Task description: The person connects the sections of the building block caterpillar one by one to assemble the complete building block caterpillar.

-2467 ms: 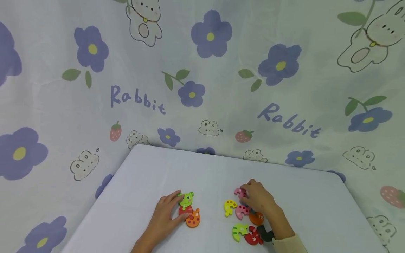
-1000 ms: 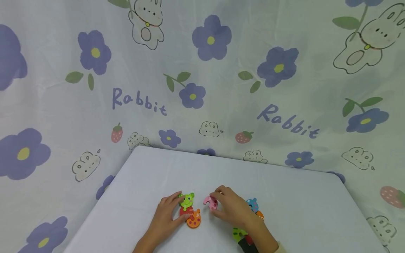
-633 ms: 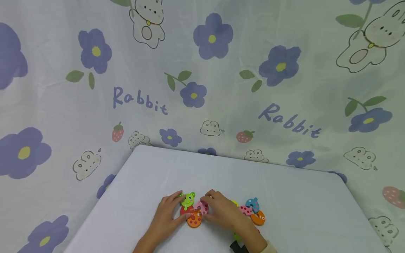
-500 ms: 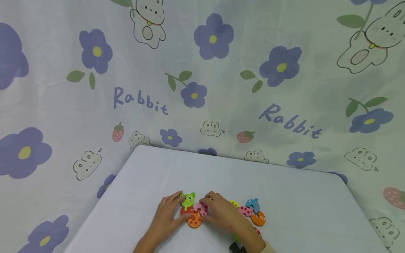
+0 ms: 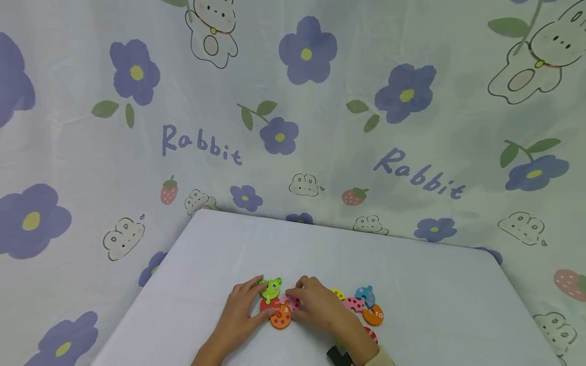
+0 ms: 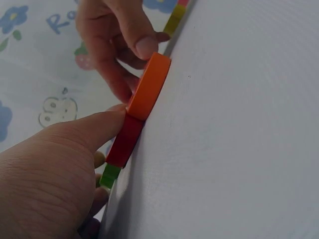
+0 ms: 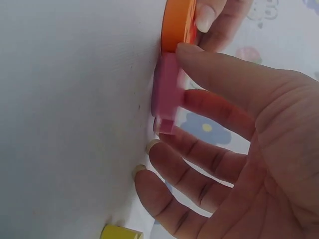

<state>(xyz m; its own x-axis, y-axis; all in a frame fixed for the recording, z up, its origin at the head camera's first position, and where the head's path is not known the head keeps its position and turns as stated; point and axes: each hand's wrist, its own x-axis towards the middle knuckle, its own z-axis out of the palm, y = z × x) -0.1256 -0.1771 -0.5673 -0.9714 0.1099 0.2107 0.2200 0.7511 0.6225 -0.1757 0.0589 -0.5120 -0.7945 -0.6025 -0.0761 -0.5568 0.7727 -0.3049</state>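
In the head view, a green smiling-face puzzle piece (image 5: 272, 288), a red puzzle piece (image 5: 265, 304) and an orange spotted puzzle piece (image 5: 281, 320) marked 3 form a curved chain on the white table. My left hand (image 5: 242, 307) grips this chain, fingers by the green face and thumb over the red piece near the orange one. My right hand (image 5: 318, 305) pinches a pink spotted puzzle piece (image 5: 295, 303) against the orange piece's upper right. In the right wrist view, the thumb lies along the pink edge where it meets the orange piece, other fingers spread behind.
Right of my right hand lie a blue piece (image 5: 364, 294), an orange piece (image 5: 374, 315) marked 10, another pink spotted piece (image 5: 353, 304) and a partly hidden yellow piece (image 5: 338, 294). A red piece (image 5: 372, 335) shows beyond the forearm. A printed curtain (image 5: 302, 101) hangs behind the table (image 5: 220, 239).
My right hand has carried the pink piece leftward from the loose group to the orange piece. Over the last half second it has shifted only slightly. The left hand stays in place.
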